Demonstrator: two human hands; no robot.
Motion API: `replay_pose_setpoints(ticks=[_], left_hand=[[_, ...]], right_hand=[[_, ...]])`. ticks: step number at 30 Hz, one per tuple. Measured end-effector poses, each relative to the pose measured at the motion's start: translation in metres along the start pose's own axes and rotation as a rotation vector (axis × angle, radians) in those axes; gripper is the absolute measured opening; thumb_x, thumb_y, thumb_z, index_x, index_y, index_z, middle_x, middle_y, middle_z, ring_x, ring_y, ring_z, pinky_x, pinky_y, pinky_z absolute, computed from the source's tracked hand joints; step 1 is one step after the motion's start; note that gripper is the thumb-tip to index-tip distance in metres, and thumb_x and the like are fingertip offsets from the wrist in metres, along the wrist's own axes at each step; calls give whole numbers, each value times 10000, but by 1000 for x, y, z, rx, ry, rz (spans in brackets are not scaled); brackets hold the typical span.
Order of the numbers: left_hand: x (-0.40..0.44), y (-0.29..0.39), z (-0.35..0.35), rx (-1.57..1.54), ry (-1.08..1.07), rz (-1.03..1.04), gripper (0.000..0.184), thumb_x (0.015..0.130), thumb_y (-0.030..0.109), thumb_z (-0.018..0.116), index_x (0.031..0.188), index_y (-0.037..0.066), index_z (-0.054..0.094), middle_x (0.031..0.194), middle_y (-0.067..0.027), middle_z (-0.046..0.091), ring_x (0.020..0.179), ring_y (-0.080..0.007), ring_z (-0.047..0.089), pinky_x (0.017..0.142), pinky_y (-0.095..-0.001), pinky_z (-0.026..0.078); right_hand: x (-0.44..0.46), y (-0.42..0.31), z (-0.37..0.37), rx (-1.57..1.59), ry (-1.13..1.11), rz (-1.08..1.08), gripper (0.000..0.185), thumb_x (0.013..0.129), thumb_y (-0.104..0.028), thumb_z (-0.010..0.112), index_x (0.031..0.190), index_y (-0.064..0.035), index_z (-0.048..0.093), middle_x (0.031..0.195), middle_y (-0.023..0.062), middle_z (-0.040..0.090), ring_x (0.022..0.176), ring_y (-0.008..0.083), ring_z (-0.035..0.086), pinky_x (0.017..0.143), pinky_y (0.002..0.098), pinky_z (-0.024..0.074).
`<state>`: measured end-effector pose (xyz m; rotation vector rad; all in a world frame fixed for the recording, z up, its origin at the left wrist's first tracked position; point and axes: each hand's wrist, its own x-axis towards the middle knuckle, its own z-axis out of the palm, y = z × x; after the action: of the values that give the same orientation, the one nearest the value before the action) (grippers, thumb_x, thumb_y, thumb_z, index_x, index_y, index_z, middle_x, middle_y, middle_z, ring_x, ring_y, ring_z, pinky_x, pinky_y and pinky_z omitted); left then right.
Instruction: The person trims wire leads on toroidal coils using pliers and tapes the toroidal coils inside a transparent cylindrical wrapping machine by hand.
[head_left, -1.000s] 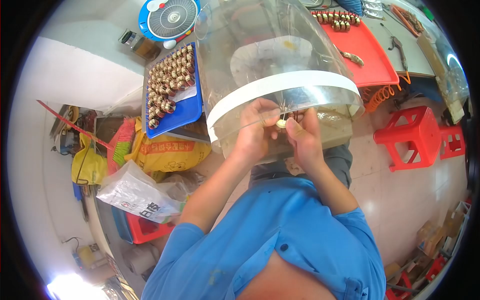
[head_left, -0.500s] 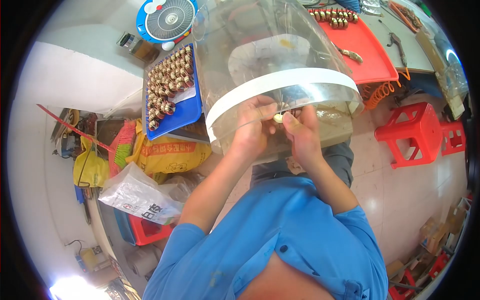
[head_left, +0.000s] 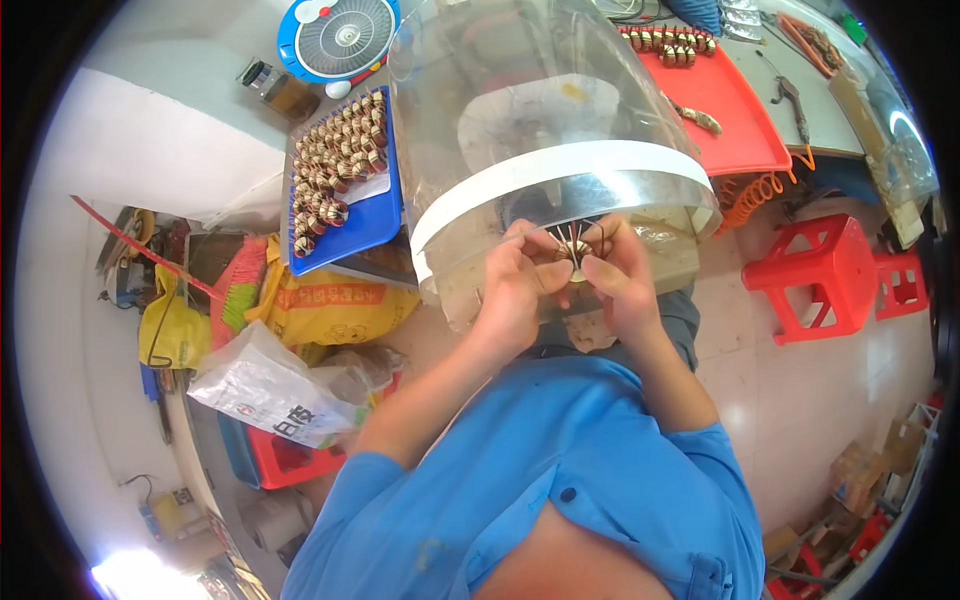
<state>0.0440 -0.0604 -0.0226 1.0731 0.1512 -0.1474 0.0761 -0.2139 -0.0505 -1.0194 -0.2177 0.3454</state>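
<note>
Fingertips of my left hand (head_left: 517, 290) and my right hand (head_left: 622, 280) meet around a small wire-wound motor core (head_left: 575, 252). It is dark reddish-brown with cream parts, and thin leads stick up from it. Both thumbs press at its near side, and the fingers behind are partly hidden. The hands are closed on it, just at the near edge of a clear plastic shield (head_left: 540, 110) with a white band (head_left: 560, 165). To the left, a blue tray (head_left: 365, 235) bears several rows of similar wound cores (head_left: 340, 150).
A red tray (head_left: 735, 130) with more wound cores (head_left: 670, 42) stands at right, beside a pistol-like tool (head_left: 792, 100) with an orange coiled hose (head_left: 750, 200). A blue fan (head_left: 345, 38) and a jar (head_left: 280, 90) are at the back left. Red stools (head_left: 815, 270) stand at right.
Both hands have come down toward my body with the wound core, out from beneath the shield's edge. The core is turned so that its leads and windings show more.
</note>
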Motion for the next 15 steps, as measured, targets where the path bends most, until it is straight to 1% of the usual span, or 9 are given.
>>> replay_pose_setpoints(ticks=[3,6,9,12,15], left_hand=[[-7,0,4,36,47,106,313,795,-29,626,1068,57,499,968,-83,589,793,-170,595,541,-272,481],[-10,8,5,3,-7,57,414,777,-36,639,1157,65,508,1002,-79,576,841,-166,583,546,-273,487],[-11,8,-3,7,-65,29,490,768,-18,660,1222,81,505,1023,-74,569,850,-167,582,548,-273,492],[-10,6,-7,-35,-104,45,443,766,8,676,1174,83,519,1036,-66,561,847,-165,582,547,-268,493],[-9,4,-13,-30,-177,40,415,758,37,696,1130,87,518,1048,-61,555,852,-163,580,538,-265,490]], right_hand=[[6,0,-1,43,-111,-10,279,800,-174,668,950,-55,465,833,26,551,716,78,491,662,225,408],[9,-3,2,26,-169,-26,277,811,-188,659,949,-48,463,851,35,564,740,88,518,673,232,424],[11,-5,1,49,-255,-23,289,814,-195,661,960,-35,469,868,52,574,763,100,540,677,242,443],[8,-12,7,61,-261,29,306,807,-199,670,970,-22,480,874,65,574,765,105,544,671,248,455],[8,-9,3,85,-283,36,312,808,-202,670,978,-13,489,878,73,573,763,109,547,653,246,458]])
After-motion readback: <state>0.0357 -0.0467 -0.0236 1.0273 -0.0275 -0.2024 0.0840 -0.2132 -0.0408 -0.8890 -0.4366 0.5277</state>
